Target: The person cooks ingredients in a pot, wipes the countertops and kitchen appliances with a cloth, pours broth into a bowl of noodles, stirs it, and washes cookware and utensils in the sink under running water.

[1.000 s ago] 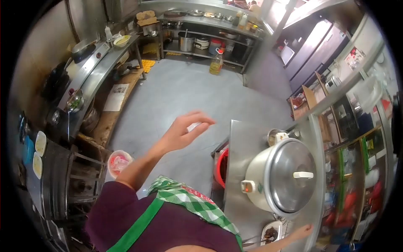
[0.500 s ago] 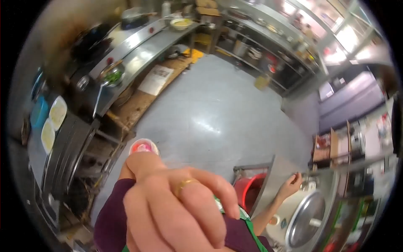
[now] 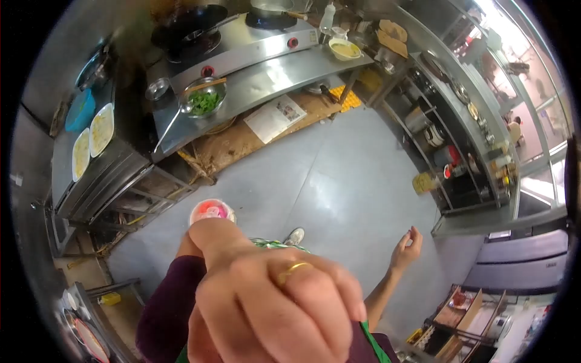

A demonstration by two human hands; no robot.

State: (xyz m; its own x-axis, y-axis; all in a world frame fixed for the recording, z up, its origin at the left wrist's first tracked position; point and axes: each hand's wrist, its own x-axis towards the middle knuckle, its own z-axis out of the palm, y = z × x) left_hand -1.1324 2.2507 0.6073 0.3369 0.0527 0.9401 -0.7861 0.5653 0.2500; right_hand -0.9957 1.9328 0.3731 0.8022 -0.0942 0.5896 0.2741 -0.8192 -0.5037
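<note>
My left hand (image 3: 272,302), a gold ring on one finger, is raised close to the camera. Its fingers curl down, and what lies under them, if anything, is hidden. Past the left wrist a white bucket (image 3: 233,216) with pink and red contents partly shows on the floor. Out to the right, my right hand (image 3: 408,248) hangs over the grey floor with bent fingers apart and nothing seen in it. Ahead on the steel counter (image 3: 260,81) sits a metal bowl of green leaves (image 3: 204,103), with chopsticks (image 3: 209,83) across it and a long-handled ladle (image 3: 167,130) beside it.
A stove (image 3: 242,45) holds a wok (image 3: 190,27) and a pot. Two white trays (image 3: 101,130) and a blue basin (image 3: 80,110) stand at the left. A bowl of yellow liquid (image 3: 345,49) is on the counter's far end. Shelves (image 3: 451,139) line the right side.
The view has swung right to left toward the stove counter, which looks nearer. The red bucket and large lidded pot at the right have left view. My right hand is now over the floor.
</note>
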